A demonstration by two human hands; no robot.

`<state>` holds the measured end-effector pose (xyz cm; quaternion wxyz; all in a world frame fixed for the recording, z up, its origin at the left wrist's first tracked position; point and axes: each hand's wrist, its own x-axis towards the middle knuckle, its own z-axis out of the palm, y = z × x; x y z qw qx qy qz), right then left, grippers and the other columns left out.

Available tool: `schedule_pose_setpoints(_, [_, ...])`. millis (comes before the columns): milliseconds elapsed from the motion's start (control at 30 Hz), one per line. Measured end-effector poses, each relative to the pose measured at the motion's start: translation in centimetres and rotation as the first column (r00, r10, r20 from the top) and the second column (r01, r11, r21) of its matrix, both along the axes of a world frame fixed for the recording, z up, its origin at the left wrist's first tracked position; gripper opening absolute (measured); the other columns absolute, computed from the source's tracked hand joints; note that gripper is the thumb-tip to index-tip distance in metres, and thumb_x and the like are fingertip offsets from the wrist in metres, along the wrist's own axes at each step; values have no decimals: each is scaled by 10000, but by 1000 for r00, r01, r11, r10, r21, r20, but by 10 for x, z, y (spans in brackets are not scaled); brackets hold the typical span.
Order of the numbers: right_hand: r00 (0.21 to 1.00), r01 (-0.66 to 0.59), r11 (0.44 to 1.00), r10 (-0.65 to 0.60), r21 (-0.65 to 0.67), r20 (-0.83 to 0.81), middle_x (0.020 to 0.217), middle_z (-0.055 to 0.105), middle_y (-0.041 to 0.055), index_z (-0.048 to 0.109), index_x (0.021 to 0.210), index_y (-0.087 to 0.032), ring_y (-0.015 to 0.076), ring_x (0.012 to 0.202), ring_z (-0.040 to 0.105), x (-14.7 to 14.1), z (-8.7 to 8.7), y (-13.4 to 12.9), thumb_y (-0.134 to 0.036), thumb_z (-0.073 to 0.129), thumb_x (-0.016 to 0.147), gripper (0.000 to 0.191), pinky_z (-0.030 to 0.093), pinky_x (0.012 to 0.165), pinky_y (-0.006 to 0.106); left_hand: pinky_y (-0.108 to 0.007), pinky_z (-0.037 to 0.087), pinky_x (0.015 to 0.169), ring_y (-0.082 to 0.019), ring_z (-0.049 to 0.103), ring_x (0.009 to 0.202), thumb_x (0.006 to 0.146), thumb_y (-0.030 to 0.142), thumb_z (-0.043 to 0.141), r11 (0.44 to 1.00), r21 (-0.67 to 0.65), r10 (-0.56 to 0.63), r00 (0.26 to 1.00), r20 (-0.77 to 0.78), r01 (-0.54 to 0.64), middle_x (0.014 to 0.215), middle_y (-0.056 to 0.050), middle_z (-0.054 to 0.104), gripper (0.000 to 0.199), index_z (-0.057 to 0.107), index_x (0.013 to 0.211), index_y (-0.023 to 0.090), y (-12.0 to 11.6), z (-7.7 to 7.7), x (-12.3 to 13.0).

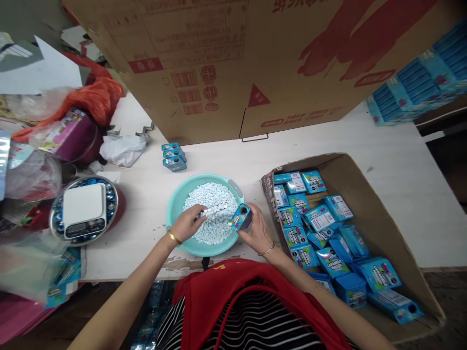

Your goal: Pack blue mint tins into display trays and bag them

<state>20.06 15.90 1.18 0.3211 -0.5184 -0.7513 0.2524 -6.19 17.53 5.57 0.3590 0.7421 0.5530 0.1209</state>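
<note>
A turquoise plastic basin [173,187] holds a mass of small white candies [209,233]. Over its left side, my left hand [188,222] is closed in a pinch on what looks like a small scoop [216,210], heaped with the same candies; its handle is hidden by my fingers. My right hand [254,228], at the basin's right rim, grips a small blue candy box [241,217]. The box is tilted over the basin, with a dark round hole in its top facing up. A few candies touch its left edge.
An open carton [386,228] with many blue boxes stands right. Several blue boxes [174,158] stand behind the basin. A white scale [84,210] rests on a metal pot at left. A large cardboard box [226,73] blocks the back; stacked blue packs [419,80] lie far right.
</note>
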Motion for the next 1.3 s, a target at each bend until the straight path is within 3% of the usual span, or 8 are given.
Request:
schedule_pose_setpoints(233, [990, -131, 990, 128, 57, 55, 1317, 439, 165, 277, 1371, -159, 317, 1267, 392, -29, 5, 6, -171, 569, 695, 736, 387, 1035, 536, -350, 472, 830, -214, 587, 966, 917, 250, 419, 982, -17, -184, 932, -311, 188, 1029, -83, 625, 224, 531, 1091, 164, 4, 86, 8])
schedule_pose_setpoints(467, [981, -181, 978, 172, 100, 92, 1342, 424, 164, 255, 1389, -150, 317, 1304, 355, -47, 5, 1, -138, 562, 685, 768, 334, 1078, 554, -337, 475, 659, -244, 612, 841, 874, 61, 384, 957, -116, -265, 638, -723, 266, 935, -114, 621, 238, 546, 1037, 121, 3, 138, 59])
schedule_pose_setpoints(600, [982, -177, 981, 170, 85, 77, 1345, 424, 163, 239, 1394, -158, 312, 1306, 357, -46, 2, 1, -141, 553, 692, 769, 343, 1070, 558, -344, 469, 656, -243, 602, 814, 868, 52, 384, 950, -119, -281, 618, -734, 290, 881, -110, 607, 218, 580, 925, 128, 3, 151, 65])
schedule_pose_setpoints(700, [987, -156, 985, 153, 73, 48, 1347, 422, 166, 241, 1392, -161, 316, 1307, 355, -40, 0, 3, -160, 561, 697, 765, 365, 1053, 551, -351, 464, 673, -242, 583, 824, 888, 96, 370, 970, -29, -188, 662, -726, 243, 895, -100, 592, 225, 569, 979, 148, 11, 121, 37])
schedule_pose_setpoints(867, [994, -105, 993, 104, 55, 28, 1318, 444, 158, 274, 1373, -175, 315, 1256, 406, -23, 3, 6, -176, 571, 696, 739, 392, 1024, 542, -371, 455, 774, -247, 556, 909, 897, 101, 317, 1000, -16, -29, 747, -664, 25, 962, -137, 581, 273, 560, 1020, 125, 29, 5, -16])
schedule_pose_setpoints(1000, [997, -65, 998, 64, 18, 42, 1283, 466, 157, 267, 1375, -178, 317, 1203, 451, -11, 9, 5, -232, 587, 721, 730, 412, 993, 540, -393, 444, 856, -258, 525, 1016, 897, 84, 294, 1000, -28, -15, 810, -586, -2, 1059, -156, 576, 310, 549, 1069, 121, 26, -67, -9])
schedule_pose_setpoints(1133, [999, -3, 1000, 3, -6, 39, 1279, 465, 166, 258, 1377, -173, 316, 1188, 460, -3, 12, 2, -304, 625, 742, 744, 430, 977, 528, -393, 424, 930, -241, 512, 1078, 890, 98, 347, 999, -44, -11, 890, -456, -10, 1094, -133, 582, 292, 538, 1104, 156, 12, -96, 22])
schedule_pose_setpoints(1300, [999, 34, 999, -34, -12, 26, 1277, 463, 169, 259, 1376, -171, 319, 1183, 468, 3, 10, 0, -344, 641, 750, 753, 431, 976, 533, -348, 434, 949, -214, 534, 1102, 846, 104, 442, 997, -81, -21, 965, -263, 0, 1164, -101, 589, 316, 531, 1142, 172, -2, -104, 42])
